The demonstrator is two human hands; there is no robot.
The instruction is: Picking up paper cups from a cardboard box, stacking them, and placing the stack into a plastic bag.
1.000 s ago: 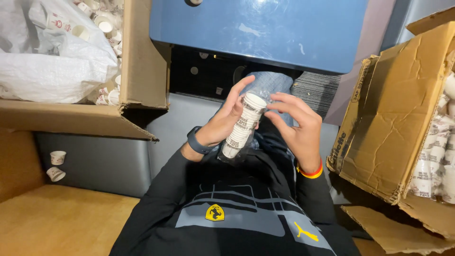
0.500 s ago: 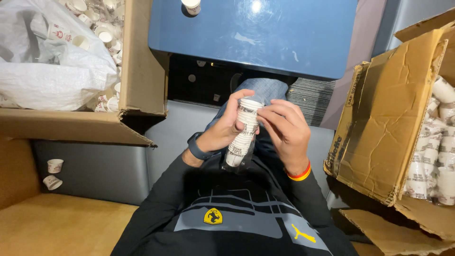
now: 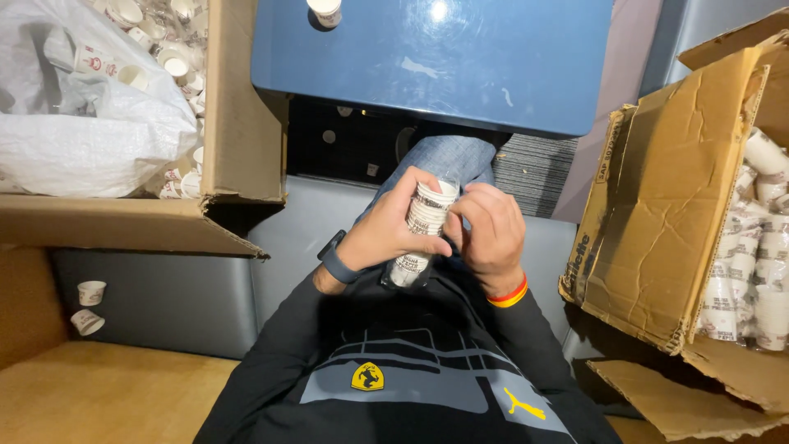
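In front of my chest I hold a stack of small white paper cups (image 3: 421, 232) in a clear plastic sleeve. My left hand (image 3: 386, 233) wraps around the middle of the stack. My right hand (image 3: 490, 236) grips the top end, its fingers curled over the sleeve's opening. The stack tilts with its top away from me. A dark band sits on my left wrist and a red and yellow band on my right wrist.
A blue table (image 3: 460, 62) lies ahead with one paper cup (image 3: 326, 11) on it. A cardboard box (image 3: 230, 123) on the left holds loose cups and a white plastic bag (image 3: 82, 131). Another cardboard box (image 3: 657, 222) on the right holds stacked cups. Two cups (image 3: 87, 306) lie lower left.
Both hands and the stack have stayed near my chest. My right hand has closed in over the stack's top end. The view has shifted down a little.
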